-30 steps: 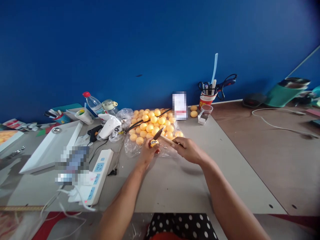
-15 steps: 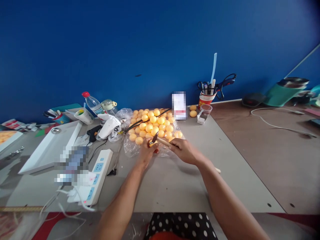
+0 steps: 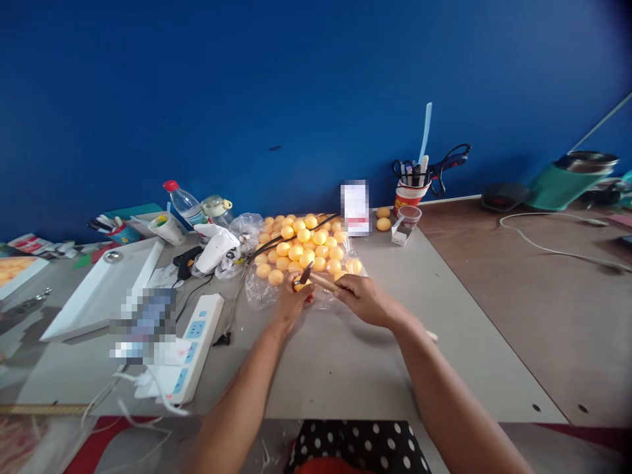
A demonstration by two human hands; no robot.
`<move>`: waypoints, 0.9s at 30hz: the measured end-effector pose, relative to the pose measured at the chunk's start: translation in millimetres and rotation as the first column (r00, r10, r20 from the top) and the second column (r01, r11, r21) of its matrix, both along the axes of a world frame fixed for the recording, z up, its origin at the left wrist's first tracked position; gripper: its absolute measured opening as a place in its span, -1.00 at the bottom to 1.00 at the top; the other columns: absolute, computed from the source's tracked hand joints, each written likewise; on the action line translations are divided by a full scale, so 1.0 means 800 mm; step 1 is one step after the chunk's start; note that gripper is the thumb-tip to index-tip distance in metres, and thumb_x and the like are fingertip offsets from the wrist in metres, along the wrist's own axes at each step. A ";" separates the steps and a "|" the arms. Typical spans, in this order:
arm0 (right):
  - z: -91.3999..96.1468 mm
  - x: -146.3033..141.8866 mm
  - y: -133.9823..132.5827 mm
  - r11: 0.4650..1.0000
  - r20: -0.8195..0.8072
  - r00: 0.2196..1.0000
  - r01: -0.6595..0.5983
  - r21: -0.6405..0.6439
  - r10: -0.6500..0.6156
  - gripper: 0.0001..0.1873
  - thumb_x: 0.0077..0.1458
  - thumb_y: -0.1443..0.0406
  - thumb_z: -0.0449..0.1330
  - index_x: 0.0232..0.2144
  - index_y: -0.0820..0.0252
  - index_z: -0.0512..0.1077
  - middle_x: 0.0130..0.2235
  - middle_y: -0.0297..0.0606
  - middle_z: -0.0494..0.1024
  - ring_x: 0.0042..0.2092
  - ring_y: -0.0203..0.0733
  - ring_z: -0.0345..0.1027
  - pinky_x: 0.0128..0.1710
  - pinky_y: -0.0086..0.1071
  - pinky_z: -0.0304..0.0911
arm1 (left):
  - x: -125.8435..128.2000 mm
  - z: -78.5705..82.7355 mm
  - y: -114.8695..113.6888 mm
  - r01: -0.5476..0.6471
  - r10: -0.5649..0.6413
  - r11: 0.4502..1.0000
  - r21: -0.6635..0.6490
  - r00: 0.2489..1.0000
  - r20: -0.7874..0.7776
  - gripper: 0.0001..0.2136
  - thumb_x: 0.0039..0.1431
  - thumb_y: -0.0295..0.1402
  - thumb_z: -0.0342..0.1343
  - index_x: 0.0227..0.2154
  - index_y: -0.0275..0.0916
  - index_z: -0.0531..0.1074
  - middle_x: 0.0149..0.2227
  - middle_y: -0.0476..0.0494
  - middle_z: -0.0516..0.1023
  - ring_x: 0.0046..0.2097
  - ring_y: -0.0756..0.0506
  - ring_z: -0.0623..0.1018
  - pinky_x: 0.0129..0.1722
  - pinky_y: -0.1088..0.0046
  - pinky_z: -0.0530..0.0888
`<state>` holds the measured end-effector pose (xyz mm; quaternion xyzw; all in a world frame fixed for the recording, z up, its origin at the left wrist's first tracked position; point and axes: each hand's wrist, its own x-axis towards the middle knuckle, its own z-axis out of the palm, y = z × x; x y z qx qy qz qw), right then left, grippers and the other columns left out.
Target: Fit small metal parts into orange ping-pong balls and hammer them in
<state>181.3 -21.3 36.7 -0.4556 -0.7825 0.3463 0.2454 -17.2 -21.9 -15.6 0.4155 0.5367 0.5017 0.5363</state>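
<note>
My right hand (image 3: pixel 363 297) is closed round the wooden handle of a small hammer (image 3: pixel 323 282), whose dark head points to the left. My left hand (image 3: pixel 290 301) is curled just below that head, with an orange ball (image 3: pixel 299 286) partly showing between its fingers. The hammer head is at the ball, but I cannot tell whether they touch. Right behind both hands, several orange table tennis balls (image 3: pixel 307 257) lie piled on a clear plastic bag (image 3: pixel 257 293). Black cables cross the pile.
At the left are a white power strip (image 3: pixel 197 349), a white tray (image 3: pixel 106 289) and a bottle (image 3: pixel 182 203). Two loose balls (image 3: pixel 383 224), a clear plastic cup (image 3: pixel 407 224) and a red cup with pens (image 3: pixel 411 194) stand at the back right, further over a green tumbler (image 3: pixel 567 181).
The view has shifted very slightly, so the surroundings sit a little to the right. Both hands, the hammer and the ball keep nearly the same places.
</note>
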 end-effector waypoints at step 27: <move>-0.004 -0.008 -0.005 0.999 -0.041 0.999 -0.011 0.031 0.012 -0.79 0.19 0.30 0.04 -0.50 0.18 0.32 -0.41 -0.30 0.43 -0.38 -0.28 0.23 -0.38 -0.42 0.09 | 0.003 0.003 -0.003 0.022 -0.018 0.998 0.055 0.997 -0.069 -0.67 -0.07 -0.29 0.25 -0.25 -0.22 0.30 -0.50 0.09 0.35 -0.52 0.08 0.37 -0.49 0.54 0.35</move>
